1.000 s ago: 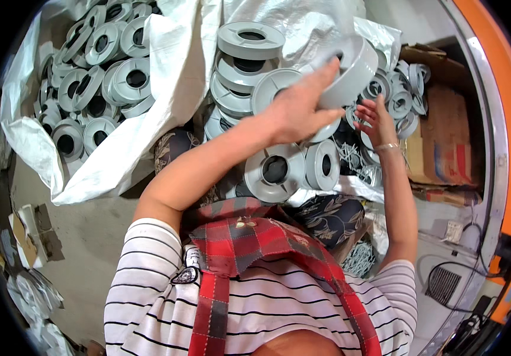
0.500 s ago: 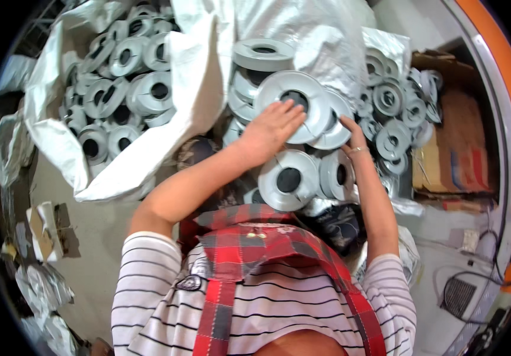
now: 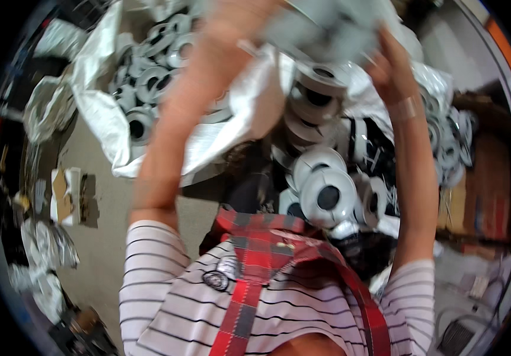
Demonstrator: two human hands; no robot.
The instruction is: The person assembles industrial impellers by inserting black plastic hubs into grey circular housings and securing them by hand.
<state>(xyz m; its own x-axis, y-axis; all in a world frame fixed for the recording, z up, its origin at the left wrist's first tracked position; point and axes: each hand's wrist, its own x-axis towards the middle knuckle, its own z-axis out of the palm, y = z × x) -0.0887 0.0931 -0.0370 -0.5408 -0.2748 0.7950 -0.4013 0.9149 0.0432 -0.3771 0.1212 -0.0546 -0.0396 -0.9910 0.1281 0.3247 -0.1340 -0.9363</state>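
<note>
Rings have risen | we flank them, likely for balance | left hand: can't tell, blurred | right hand: gripping rings

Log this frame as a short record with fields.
Left hand: at the left of blurred grey parts; grip unclear
Right hand: at their right; grip unclear
Near pile: grey flanged rings with dark centres
Left side: open white sack holding similar rings
Right side: cardboard box
Clothing: red-and-grey checked apron, striped shirt
</note>
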